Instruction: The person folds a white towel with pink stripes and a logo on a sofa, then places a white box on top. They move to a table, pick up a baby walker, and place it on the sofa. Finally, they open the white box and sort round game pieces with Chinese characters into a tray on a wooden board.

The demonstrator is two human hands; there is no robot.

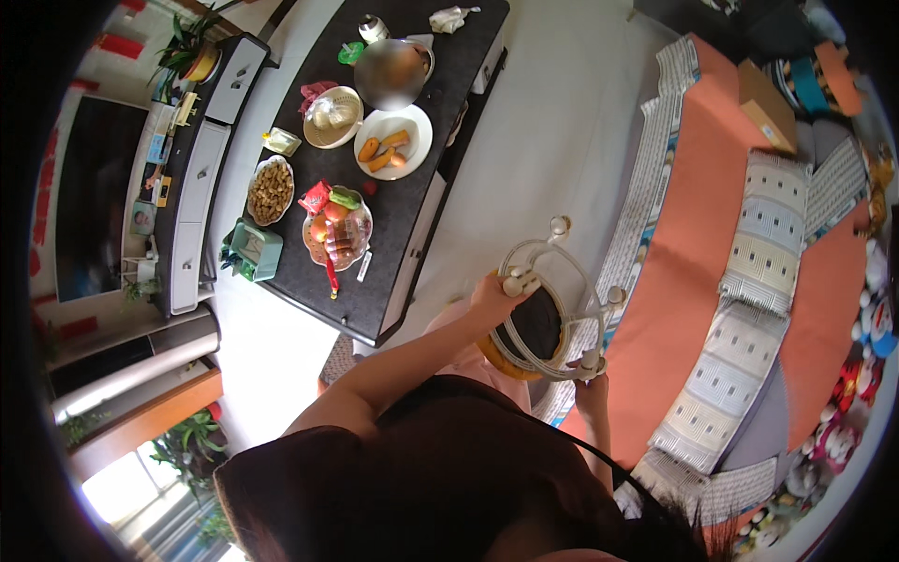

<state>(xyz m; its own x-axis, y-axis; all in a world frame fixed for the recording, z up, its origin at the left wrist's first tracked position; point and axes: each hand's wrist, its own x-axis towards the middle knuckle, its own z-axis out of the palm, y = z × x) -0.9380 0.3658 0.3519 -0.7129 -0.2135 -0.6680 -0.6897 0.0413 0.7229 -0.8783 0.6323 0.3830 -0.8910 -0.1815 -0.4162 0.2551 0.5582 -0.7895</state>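
Both my hands hold a small round stool (602, 330), tipped over so its white tubular legs point up and away from me. Its dark round seat underside (536, 328) faces up, with a mustard-yellow rim (501, 354) showing at the near edge. My left hand (494, 302) is closed around the white frame on the left side, by one rounded leg end. Lower on the right, my right hand (591, 391) grips the frame near another leg end; its fingers are partly hidden behind the tubing.
A dark table (375, 281) stands ahead to the left, bearing a fruit bowl (312, 245), a white plate (423, 140) of food, a peanut dish (272, 191) and a green bin (257, 251). An orange-covered sofa (674, 253) with patterned cushions (763, 234) runs along the right.
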